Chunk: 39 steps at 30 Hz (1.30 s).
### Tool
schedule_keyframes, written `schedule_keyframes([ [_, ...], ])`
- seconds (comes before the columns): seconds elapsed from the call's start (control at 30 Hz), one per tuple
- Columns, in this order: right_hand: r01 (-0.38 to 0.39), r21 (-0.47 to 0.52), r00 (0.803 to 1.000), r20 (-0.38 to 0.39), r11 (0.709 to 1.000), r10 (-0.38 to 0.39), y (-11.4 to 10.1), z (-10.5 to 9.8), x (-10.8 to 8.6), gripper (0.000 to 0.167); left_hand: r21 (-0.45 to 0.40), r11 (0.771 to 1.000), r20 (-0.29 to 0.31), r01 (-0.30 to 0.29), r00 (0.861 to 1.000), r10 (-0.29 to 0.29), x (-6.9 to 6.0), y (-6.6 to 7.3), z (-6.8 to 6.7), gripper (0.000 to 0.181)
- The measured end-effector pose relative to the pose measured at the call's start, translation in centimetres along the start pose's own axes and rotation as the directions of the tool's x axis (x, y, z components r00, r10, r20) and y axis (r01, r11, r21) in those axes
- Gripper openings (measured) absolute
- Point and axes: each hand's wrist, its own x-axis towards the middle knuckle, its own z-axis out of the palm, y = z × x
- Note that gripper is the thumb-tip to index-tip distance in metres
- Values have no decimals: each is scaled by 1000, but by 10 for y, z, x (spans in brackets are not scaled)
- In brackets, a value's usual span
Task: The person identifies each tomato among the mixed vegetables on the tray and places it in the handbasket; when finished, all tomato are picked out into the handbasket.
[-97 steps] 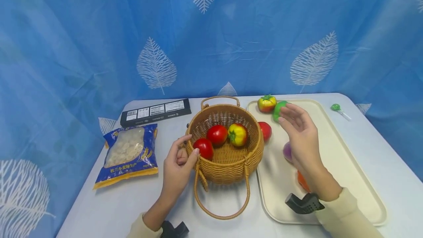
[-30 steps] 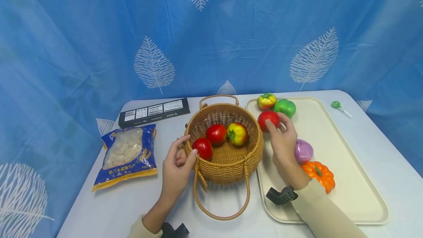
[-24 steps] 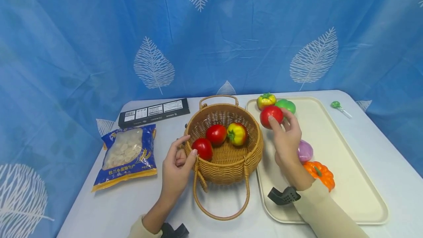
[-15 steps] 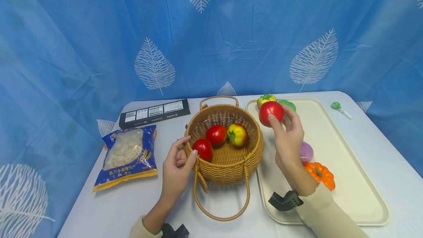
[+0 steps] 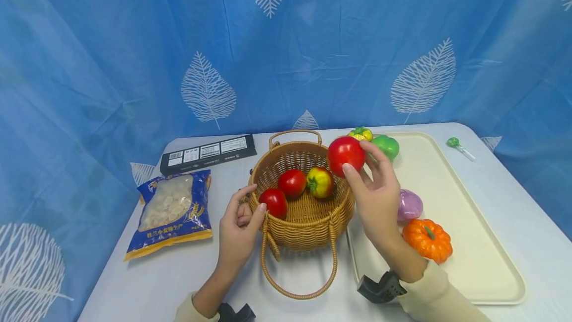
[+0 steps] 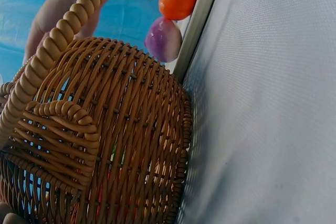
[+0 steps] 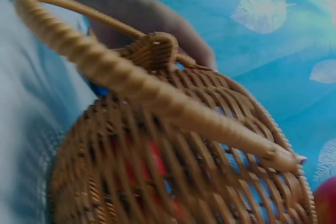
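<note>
My right hand (image 5: 377, 198) holds a round red fruit (image 5: 346, 156) between thumb and fingers, above the right rim of the wicker basket (image 5: 304, 237). In the right wrist view only an edge of that red fruit (image 7: 327, 203) shows. My left hand (image 5: 241, 225) grips the basket's left front rim with thumb and index finger, the other fingers curled. Inside the basket lie two red fruits, one at the left front (image 5: 273, 202), and a yellow-red fruit with a green top (image 5: 320, 183). The basket's front handle (image 5: 300, 296) hangs down onto the table.
On the cream tray (image 5: 473, 262) at the right are a yellow-red fruit (image 5: 361, 134), a green pepper (image 5: 386, 147), a purple onion (image 5: 409, 205) and an orange pumpkin (image 5: 428, 240). A lollipop (image 5: 460, 148) lies beyond it. A blue bag (image 5: 170, 212) and a black box (image 5: 208, 154) lie left.
My right hand has taken the red fruit from the tray, lifted it and carried it left to the basket's right rim. The left hand stays at the rim.
</note>
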Motion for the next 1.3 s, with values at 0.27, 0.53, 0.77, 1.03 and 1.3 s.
schedule_keyframes([
  [0.27,49,-122,990,140,991,-32,7,6,-9,53,-1,1000,2,6,1000,-6,0,0,0,42],
  [0.53,163,-237,969,220,958,-111,13,9,-12,52,7,1000,-4,6,1000,-6,1,0,0,43],
  [0.77,196,-277,963,236,941,-131,-3,15,-15,52,7,1000,-1,10,1000,-10,1,-1,0,44],
  [1.03,130,-145,970,225,981,-96,7,4,-10,49,5,1000,8,15,1000,-15,2,-2,3,44],
  [1.3,53,-179,941,338,982,11,-10,-20,-2,47,6,1000,11,16,1000,-16,0,-2,1,42],
])
